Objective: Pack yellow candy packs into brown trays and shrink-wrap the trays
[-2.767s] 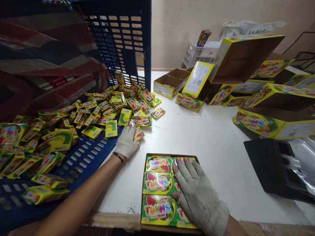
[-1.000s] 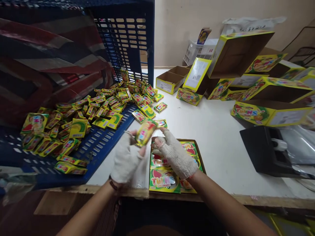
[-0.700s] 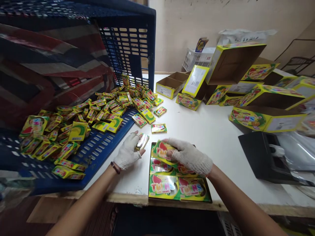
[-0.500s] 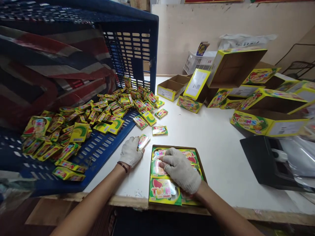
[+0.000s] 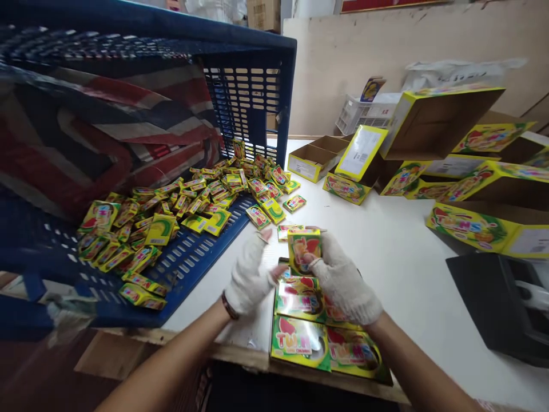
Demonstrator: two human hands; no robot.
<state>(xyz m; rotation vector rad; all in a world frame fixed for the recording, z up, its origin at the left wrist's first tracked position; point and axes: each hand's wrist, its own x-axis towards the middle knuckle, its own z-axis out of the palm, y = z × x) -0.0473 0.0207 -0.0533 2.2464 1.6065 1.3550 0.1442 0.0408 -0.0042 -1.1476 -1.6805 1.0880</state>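
My right hand, in a white fingerless glove, grips a small yellow-green candy box between thumb and fingers. It holds this box raised over the far part of a shallow open carton. Flat candy boxes with "TWINS" lettering lie in rows inside that carton. My left hand, gloved alike, hovers just left of the carton with thumb and fingers apart and nothing in it. Behind the held box, another candy box lies on the white table, partly covered.
A blue plastic crate lies on its side at left, with many small candy boxes spilling onto the table. Empty yellow display cartons are piled at the back right. A black device stands at right.
My right hand has lifted off the packed boxes and now holds a candy box. My left hand, earlier on a candy box on the table, is now free and spread. The view has shifted.
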